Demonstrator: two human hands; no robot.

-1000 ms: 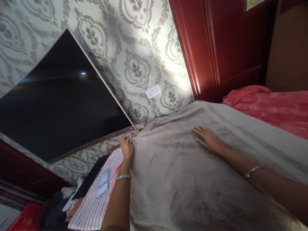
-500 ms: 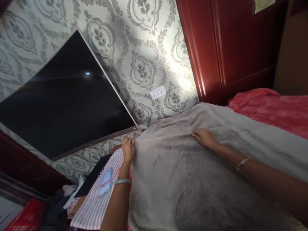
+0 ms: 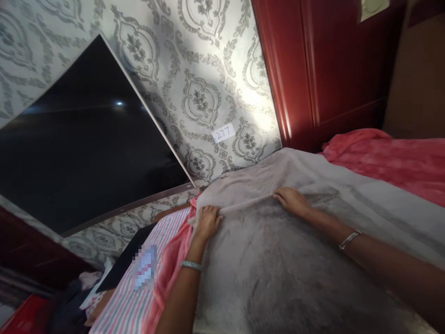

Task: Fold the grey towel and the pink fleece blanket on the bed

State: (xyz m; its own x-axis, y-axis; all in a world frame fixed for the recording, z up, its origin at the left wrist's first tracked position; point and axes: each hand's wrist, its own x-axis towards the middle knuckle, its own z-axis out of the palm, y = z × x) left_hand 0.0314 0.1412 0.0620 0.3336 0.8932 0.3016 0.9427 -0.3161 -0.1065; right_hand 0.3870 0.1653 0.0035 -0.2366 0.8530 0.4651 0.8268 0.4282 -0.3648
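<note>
A grey plush blanket [image 3: 278,269] spreads across the bed in front of me, with a ridge of cloth raised between my two hands. My left hand [image 3: 208,221] is closed on the blanket near its left edge. Further right, my right hand [image 3: 290,200] pinches the same ridge, fingers and thumb together. Left of the blanket, pink cloth [image 3: 172,260] shows from beneath, beside a striped pink, white and grey cloth [image 3: 120,301].
A large dark television screen [image 3: 90,144] is against the patterned wall [image 3: 200,99]. A red wooden panel [image 3: 337,65] stands behind the bed. Red bedding [image 3: 399,157] lies at right. A blurred-out item [image 3: 145,268] rests on the striped cloth. Dark clothing [image 3: 67,301] is piled at lower left.
My left hand has moved right with the blanket's left edge, uncovering more pink cloth. A ridge has risen between my hands. My right hand stays near the same spot on the blanket.
</note>
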